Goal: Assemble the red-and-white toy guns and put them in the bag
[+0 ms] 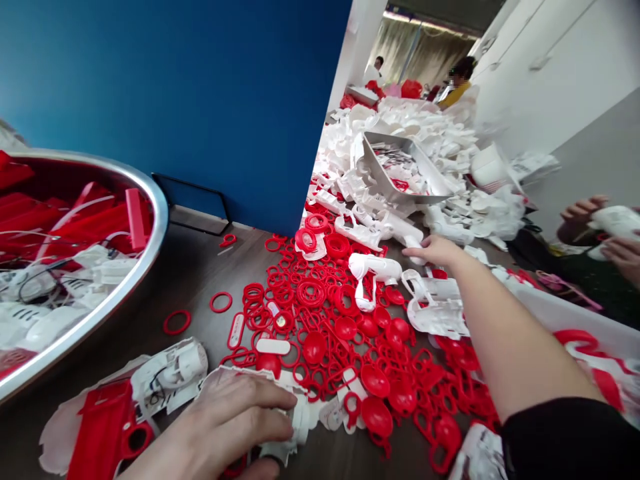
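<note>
My left hand (237, 417) is closed over a white plastic part (300, 423) with a ragged edge, low on the table; much of the part is under the hand. Stretched forward, my right hand (434, 251) has its fingers closed on the narrow end of a white plastic housing (400, 228). Below that hand lie another white housing with a loop handle (373, 270) and a curved white shell (435, 303). Red plastic rings and round red cups (315, 348) spread between my hands. To the left lies a red part (100, 427) beside an opened white housing (173, 373).
A large metal bowl (160, 207) of red and white parts stands left, before a blue panel (165, 87). A metal tray (425, 190) rests on a heap of white parts (345, 143). At right, another person's hands (583, 208) hold a white part (617, 220).
</note>
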Demonstrator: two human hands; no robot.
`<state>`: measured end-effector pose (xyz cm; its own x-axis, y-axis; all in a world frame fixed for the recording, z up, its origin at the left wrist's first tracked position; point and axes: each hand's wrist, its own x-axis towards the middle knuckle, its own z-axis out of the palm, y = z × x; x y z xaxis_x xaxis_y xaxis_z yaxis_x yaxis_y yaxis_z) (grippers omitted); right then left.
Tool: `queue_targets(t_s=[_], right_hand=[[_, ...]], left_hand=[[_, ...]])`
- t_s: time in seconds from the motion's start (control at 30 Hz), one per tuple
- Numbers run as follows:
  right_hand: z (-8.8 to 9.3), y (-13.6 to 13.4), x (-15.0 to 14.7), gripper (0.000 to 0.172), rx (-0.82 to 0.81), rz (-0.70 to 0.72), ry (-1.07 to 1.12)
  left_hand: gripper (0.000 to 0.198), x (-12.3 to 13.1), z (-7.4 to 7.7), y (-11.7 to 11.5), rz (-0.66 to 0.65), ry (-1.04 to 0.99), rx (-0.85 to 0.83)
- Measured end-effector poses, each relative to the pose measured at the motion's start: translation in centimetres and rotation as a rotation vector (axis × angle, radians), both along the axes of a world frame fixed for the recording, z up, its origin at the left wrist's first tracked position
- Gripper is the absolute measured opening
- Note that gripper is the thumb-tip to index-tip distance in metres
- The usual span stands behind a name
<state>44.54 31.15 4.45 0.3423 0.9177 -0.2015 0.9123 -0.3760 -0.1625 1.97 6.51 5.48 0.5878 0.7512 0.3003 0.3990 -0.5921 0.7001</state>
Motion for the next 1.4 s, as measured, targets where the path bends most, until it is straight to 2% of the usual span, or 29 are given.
queue_targets(t_s=[0.13,0.23,0.4,0.5,0.6,0.63,0.67,0.7,0.73,0.8,0.87,0.93,1.0,1.07,1.13,1.2,1.3,1.4], right_hand=[[1.5,-3.6,-3.2,0.047,-0.075,-0.015,-0.011],[2.5,-5.0,-5.3,0.046,-0.084,-0.010,-0.049],[5.4,-6.3,-7.3,0.046,0.037,-0.021,-0.128],[6.8,-9.2,-8.8,0.055,0.130,-0.052,-0.118],[7.1,-16.2,-11.1,0.060,0.361,-0.046,-0.072],[7.0,-19.3,-12.0,0.059,0.532,-0.009,-0.030],[6.7,-22.8,-12.9,0.057,0.680,0.080,0.001],[6.3,-26.4,-13.7,0.054,0.755,0.196,0.016],[5.8,-30.0,-14.6,0.047,0.759,0.338,0.013],[4.2,-36.8,-16.1,0.040,0.638,0.540,0.000],[2.5,-42.1,-17.5,0.051,0.473,0.655,0.033],[1.5,-45.4,-18.6,0.064,0.287,0.734,0.107],[1.4,-46.5,-19.4,0.070,0.092,0.808,0.213],[1.9,-45.8,-19.9,0.069,-0.060,0.839,0.310],[1.9,-44.2,-19.8,0.064,-0.103,0.806,0.306],[0.7,-42.5,-19.2,0.063,-0.040,0.772,0.207],[-2.1,-40.6,-17.9,0.067,0.030,0.862,0.135],[-4.2,-37.8,-16.9,0.046,0.079,1.014,0.146]], left_hand=[[0.029,-0.6,1.2,-0.9,-0.091,0.008,-0.011],[0.031,-1.1,1.7,-1.9,-0.128,0.040,-0.020],[0.026,-1.8,2.3,-3.8,-0.110,0.014,-0.027],[0.022,-1.9,3.0,-4.6,-0.114,0.013,-0.055],[0.022,-2.1,3.6,-5.1,-0.120,-0.069,-0.104],[0.024,-2.1,3.7,-5.3,-0.098,-0.107,-0.122],[0.026,-2.1,3.7,-5.5,-0.063,-0.145,-0.140],[0.028,-1.9,3.6,-5.8,-0.024,-0.189,-0.158],[0.030,-1.7,3.5,-6.2,0.009,-0.243,-0.179],[0.039,-0.8,3.1,-7.4,0.023,-0.341,-0.273],[0.053,0.6,2.4,-8.7,-0.052,-0.327,-0.394],[0.062,2.1,1.4,-9.7,-0.148,-0.133,-0.459],[0.056,3.5,0.1,-10.1,-0.184,0.112,-0.448],[0.043,4.4,-1.3,-10.0,-0.153,0.286,-0.408],[0.031,4.8,-2.4,-9.9,-0.110,0.377,-0.351],[0.027,4.7,-2.8,-10.1,-0.091,0.421,-0.300],[0.030,3.4,-1.4,-10.3,-0.098,0.363,-0.266],[0.033,0.5,2.2,-8.1,-0.039,0.168,-0.105]])
